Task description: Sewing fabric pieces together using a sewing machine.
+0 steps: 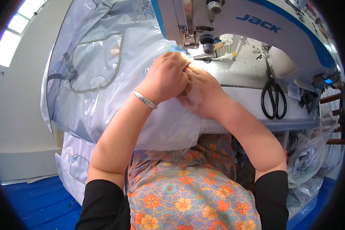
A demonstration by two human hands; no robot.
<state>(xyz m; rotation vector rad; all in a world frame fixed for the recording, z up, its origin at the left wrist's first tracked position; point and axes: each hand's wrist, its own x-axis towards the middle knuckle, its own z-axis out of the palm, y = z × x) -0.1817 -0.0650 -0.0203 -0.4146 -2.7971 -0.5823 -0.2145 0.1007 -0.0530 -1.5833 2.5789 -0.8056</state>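
Fabric (120,96) | left hand (167,74), right hand (207,91) closed on edge | scissors (271,80) well apart

From here I can make out one bold blue word (258,23) on the sewing machine (291,38); the small white label (294,92) I can't read.

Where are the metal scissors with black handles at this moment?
In the head view, the scissors lie on the white table, right of the person's right hand, below the white-and-blue sewing machine.
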